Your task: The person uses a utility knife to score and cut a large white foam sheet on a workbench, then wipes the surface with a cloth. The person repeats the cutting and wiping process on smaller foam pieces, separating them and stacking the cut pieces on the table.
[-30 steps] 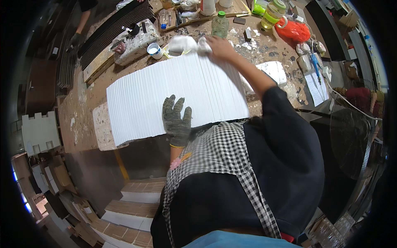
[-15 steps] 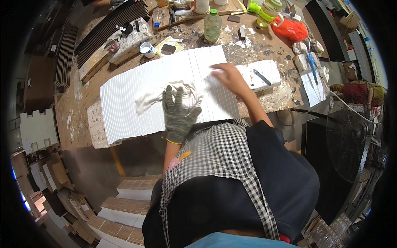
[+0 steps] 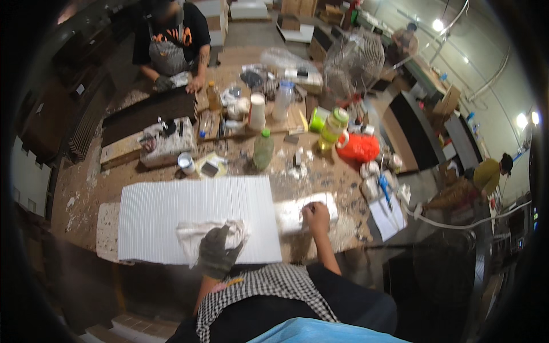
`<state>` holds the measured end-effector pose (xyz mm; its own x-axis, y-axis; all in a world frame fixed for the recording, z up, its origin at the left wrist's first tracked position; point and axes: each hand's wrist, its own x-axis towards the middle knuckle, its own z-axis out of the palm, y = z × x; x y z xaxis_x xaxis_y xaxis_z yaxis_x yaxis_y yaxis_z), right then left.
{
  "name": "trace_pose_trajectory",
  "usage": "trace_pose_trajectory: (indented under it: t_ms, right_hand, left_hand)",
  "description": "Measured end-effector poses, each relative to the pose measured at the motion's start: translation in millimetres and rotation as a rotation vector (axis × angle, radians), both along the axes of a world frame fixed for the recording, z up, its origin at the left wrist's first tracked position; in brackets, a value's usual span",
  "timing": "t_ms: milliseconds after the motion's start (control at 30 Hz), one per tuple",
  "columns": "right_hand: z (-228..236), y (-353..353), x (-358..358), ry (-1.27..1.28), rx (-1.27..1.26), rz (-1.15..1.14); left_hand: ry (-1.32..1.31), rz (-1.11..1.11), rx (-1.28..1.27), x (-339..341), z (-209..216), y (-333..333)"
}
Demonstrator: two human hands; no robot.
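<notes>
A white ribbed panel (image 3: 194, 214) is lying flat on the workbench (image 3: 86, 183), its long axis running left to right across the person's front, the ribs running away from the person. A crumpled white cloth (image 3: 197, 234) is resting on the panel's near edge. The gloved left hand (image 3: 217, 254) is pressing down on the cloth, fingers spread over it rather than curled around it. The bare right hand (image 3: 316, 216) is closing into a loose fist just off the panel's right end, resting on a small white block (image 3: 294, 212); whether it is gripping anything cannot be told.

Beyond the panel, a green bottle (image 3: 263, 150), a small tin (image 3: 185, 162), a paper cup (image 3: 257, 111) and a red bag (image 3: 357, 147) are standing among clutter. At the far side of the bench, another person (image 3: 171, 40) in an apron is working on a dark board (image 3: 150, 113).
</notes>
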<state>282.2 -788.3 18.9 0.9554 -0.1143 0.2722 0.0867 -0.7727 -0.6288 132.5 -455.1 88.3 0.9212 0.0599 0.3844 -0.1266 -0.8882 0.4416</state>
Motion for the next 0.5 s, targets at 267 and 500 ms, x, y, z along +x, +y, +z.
trace_pose_trajectory:
  t_ms: [267,500]
  right_hand:
    - [-11,6,39,0.237,0.507,0.0]
    - [-7,44,61,0.091,0.027,0.144]
  left_hand:
    - [-0.116,0.053,0.073,6,-19,8]
    - [-0.191,0.049,0.021,4,-3,0]
